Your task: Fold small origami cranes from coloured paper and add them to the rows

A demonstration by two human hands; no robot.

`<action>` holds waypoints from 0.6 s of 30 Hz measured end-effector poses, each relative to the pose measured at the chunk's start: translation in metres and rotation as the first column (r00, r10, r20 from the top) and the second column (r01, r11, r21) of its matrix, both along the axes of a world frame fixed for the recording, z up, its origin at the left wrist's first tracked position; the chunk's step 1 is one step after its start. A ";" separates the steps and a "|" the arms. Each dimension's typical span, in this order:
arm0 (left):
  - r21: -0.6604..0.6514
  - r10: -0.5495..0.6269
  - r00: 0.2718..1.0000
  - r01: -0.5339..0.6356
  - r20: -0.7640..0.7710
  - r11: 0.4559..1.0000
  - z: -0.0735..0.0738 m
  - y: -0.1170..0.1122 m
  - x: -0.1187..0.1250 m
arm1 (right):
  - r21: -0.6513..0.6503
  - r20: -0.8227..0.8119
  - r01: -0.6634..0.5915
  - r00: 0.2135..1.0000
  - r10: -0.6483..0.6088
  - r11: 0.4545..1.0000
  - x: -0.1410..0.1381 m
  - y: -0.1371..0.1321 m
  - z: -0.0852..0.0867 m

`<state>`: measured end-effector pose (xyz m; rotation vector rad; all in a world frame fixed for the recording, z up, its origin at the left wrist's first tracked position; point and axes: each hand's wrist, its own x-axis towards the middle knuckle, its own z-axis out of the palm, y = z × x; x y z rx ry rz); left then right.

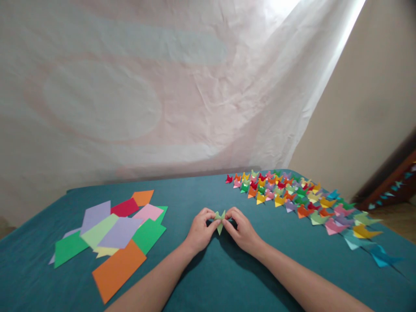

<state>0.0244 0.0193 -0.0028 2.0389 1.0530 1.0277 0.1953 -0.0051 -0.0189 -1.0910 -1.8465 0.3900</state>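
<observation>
A small light green folded paper figure (pixel 220 219) is pinched between both my hands just above the teal table (pixel 208 277). My left hand (pixel 199 232) grips its left side with closed fingers. My right hand (pixel 242 229) grips its right side the same way. The figure's point hangs down between my thumbs.
A loose pile of coloured paper sheets (pixel 110 236) lies at the left, with an orange sheet (pixel 118 269) nearest me. Several rows of small folded paper figures (pixel 302 199) in many colours cover the right side. A white sheet (pixel 146 86) hangs behind the table.
</observation>
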 end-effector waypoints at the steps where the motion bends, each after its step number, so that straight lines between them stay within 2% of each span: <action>1: -0.009 0.000 1.000 0.001 0.008 1.000 0.000 0.000 0.000 | -0.002 -0.004 0.001 1.000 -0.001 1.000 0.000 0.000 0.000; 10: -0.016 0.092 0.992 -0.091 0.092 0.996 -0.003 0.002 0.001 | -0.018 0.064 0.064 0.996 -0.063 0.998 0.001 0.000 -0.001; 18: -0.020 0.063 0.996 -0.062 0.064 0.998 -0.002 0.002 -0.001 | -0.014 0.032 0.016 0.999 -0.016 1.000 0.000 0.001 -0.001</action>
